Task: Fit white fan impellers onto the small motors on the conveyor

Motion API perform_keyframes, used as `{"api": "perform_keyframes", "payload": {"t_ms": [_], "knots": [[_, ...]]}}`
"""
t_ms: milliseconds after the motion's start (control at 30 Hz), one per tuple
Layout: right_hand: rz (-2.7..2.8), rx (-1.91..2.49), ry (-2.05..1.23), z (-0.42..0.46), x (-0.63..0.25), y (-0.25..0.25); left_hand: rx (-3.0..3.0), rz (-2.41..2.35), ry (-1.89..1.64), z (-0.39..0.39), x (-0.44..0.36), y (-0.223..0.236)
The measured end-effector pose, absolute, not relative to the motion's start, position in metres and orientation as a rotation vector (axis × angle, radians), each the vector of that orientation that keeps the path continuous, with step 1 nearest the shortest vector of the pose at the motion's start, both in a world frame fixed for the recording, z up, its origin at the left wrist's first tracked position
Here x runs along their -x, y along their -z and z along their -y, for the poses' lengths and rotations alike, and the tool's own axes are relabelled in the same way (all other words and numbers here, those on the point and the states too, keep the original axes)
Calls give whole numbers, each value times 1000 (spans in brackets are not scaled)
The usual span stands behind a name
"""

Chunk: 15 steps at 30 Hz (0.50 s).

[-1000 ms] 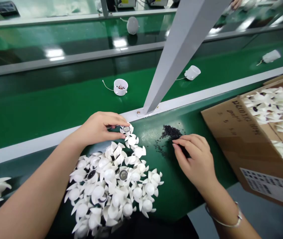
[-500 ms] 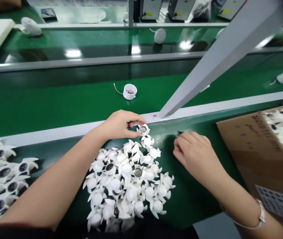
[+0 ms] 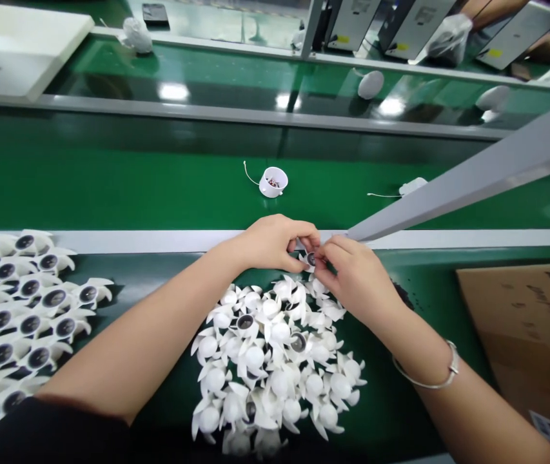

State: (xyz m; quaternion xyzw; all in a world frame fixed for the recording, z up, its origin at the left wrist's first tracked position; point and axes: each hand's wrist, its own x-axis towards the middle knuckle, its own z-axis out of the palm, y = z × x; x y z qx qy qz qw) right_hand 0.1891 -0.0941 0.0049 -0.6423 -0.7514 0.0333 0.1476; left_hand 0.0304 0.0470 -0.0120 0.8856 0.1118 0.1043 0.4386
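My left hand (image 3: pixel 272 243) pinches a small white fan impeller (image 3: pixel 309 259) at the far edge of a heap of white impellers (image 3: pixel 275 361) on the green bench. My right hand (image 3: pixel 354 278) has come up against it, fingertips pressed to the impeller's dark hub; what they hold is too small to see. Both hands meet just in front of the grey rail (image 3: pixel 158 240). A bracelet (image 3: pixel 429 380) circles my right wrist.
Rows of impellers with dark hubs (image 3: pixel 18 322) lie at the left. A cardboard box (image 3: pixel 530 335) stands at the right. On the green conveyor (image 3: pixel 110 187) sit a white cup-shaped housing with a wire (image 3: pixel 273 181) and another part (image 3: pixel 411 187). A grey post (image 3: pixel 472 177) slants overhead. Another person's gloved hand (image 3: pixel 451 29) works beyond.
My right hand left the pile of small black parts and moved left to meet my left hand at the held impeller. The view swung left, bringing the rows of impellers in.
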Motion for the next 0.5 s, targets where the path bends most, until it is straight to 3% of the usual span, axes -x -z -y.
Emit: {"api": "perform_keyframes", "payload": {"t_ms": [333,500], "knots": [[2578,1661,426,111,-177,-18,-2157,-362,-238,-47,-32,11],[2414,1636,211,96,-195,-40,-2166,-306,-273,-49,-31,13]]}}
